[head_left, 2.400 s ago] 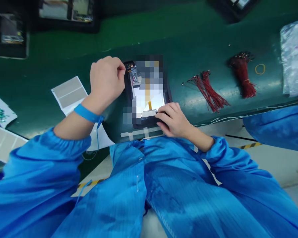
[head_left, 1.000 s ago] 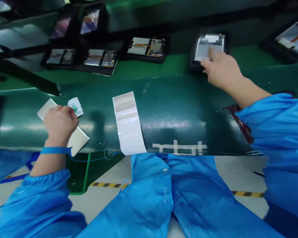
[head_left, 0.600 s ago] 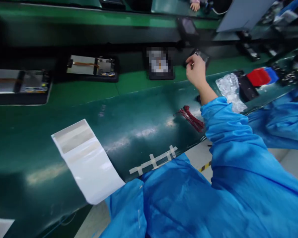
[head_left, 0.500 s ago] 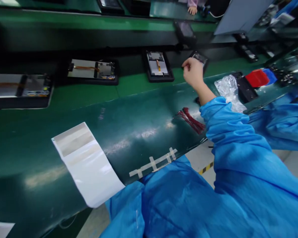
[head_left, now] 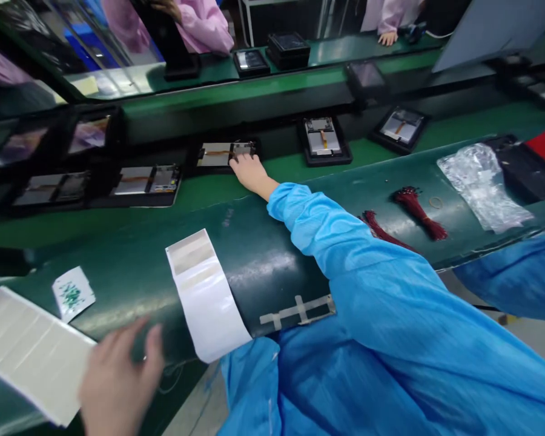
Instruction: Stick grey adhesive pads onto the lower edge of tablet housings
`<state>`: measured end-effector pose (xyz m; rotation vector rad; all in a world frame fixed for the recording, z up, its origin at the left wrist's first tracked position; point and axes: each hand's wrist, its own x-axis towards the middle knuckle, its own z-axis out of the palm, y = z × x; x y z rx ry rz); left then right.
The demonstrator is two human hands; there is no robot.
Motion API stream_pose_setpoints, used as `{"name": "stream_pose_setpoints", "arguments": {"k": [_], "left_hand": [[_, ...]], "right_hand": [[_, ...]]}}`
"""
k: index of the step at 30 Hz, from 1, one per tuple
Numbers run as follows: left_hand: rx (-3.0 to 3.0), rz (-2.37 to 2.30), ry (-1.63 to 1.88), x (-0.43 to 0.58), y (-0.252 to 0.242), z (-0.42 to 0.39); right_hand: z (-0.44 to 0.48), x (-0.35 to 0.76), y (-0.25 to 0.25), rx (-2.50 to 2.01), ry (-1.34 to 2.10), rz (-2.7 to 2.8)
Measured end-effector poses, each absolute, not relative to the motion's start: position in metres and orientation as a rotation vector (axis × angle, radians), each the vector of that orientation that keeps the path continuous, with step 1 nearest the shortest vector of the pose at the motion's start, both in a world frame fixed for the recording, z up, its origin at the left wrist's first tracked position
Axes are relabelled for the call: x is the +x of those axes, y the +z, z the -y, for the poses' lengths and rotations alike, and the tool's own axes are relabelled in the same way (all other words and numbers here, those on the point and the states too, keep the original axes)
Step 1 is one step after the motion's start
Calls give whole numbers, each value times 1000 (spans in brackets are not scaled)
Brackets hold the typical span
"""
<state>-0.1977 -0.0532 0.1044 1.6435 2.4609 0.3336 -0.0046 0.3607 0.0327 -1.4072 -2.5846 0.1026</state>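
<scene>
My right hand reaches far forward across the dark green bench and rests on the right end of a black tray with an opened device on the green conveyor belt. Its fingers lie over the tray's edge; whether they grip it I cannot tell. My left hand is low at the near left, fingers apart and flat on the bench edge, beside a white sheet. A small label sheet with green marks lies just beyond it.
A long white liner strip hangs over the bench front. Several trays with devices ride the belt. Two red wire bundles and a clear plastic bag lie right. People in pink sleeves work across the line.
My right hand left the tray at the far right and swung left to another tray on the belt. My left hand has come back into view at the near left.
</scene>
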Motion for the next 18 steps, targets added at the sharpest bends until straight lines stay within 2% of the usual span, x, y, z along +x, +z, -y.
{"name": "stream_pose_setpoints", "arguments": {"k": [4, 7, 12, 15, 18], "left_hand": [[1547, -2476, 56, -163, 52, 62], [1525, -2451, 72, -155, 37, 64], [1121, -2416, 330, -179, 28, 59], [894, -2350, 598, -188, 26, 60], [841, -2189, 871, -181, 24, 62]], "right_hand": [[-347, 28, 52, -1401, 105, 2604], [-318, 78, 63, -1249, 124, 2699], [-260, 204, 53, -638, 170, 2975], [-242, 251, 42, -718, 146, 2969], [-210, 236, 39, -959, 198, 2633]]}}
